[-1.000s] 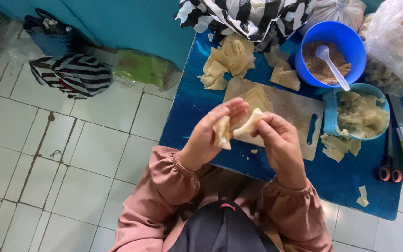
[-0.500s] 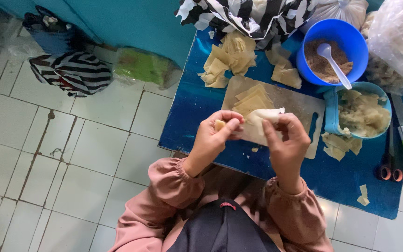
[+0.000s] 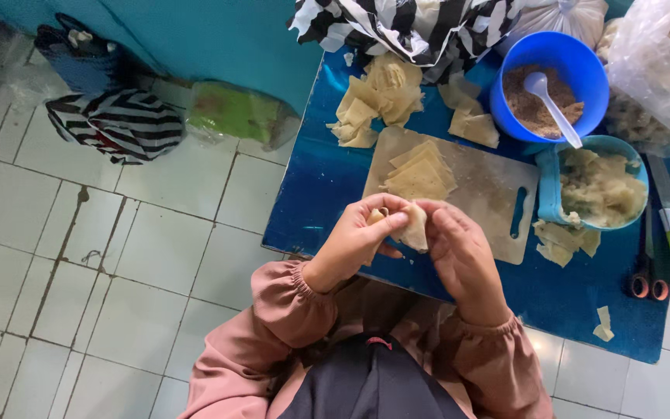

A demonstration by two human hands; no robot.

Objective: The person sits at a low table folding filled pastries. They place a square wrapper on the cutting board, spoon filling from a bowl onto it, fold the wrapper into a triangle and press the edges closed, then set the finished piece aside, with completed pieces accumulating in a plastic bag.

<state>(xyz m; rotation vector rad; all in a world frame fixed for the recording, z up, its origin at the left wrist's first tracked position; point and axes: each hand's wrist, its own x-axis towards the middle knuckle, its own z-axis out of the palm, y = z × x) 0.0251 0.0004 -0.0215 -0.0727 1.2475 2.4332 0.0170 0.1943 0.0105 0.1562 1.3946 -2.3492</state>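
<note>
Folded wrapper (image 3: 411, 225) is pinched between both hands just above the near edge of the cutting board (image 3: 484, 203), over the blue table (image 3: 327, 178). Left hand (image 3: 358, 239) has fingers closed around its left end, right hand (image 3: 459, 252) grips the other side. A few flat wrappers (image 3: 420, 172) sit stacked on the board, blue bowl (image 3: 575, 101) with a white spoon (image 3: 554, 109) behind, scissors (image 3: 649, 271) off right

Blue table (image 3: 335, 186), pale yellow wrappers (image 3: 420, 174)
</note>
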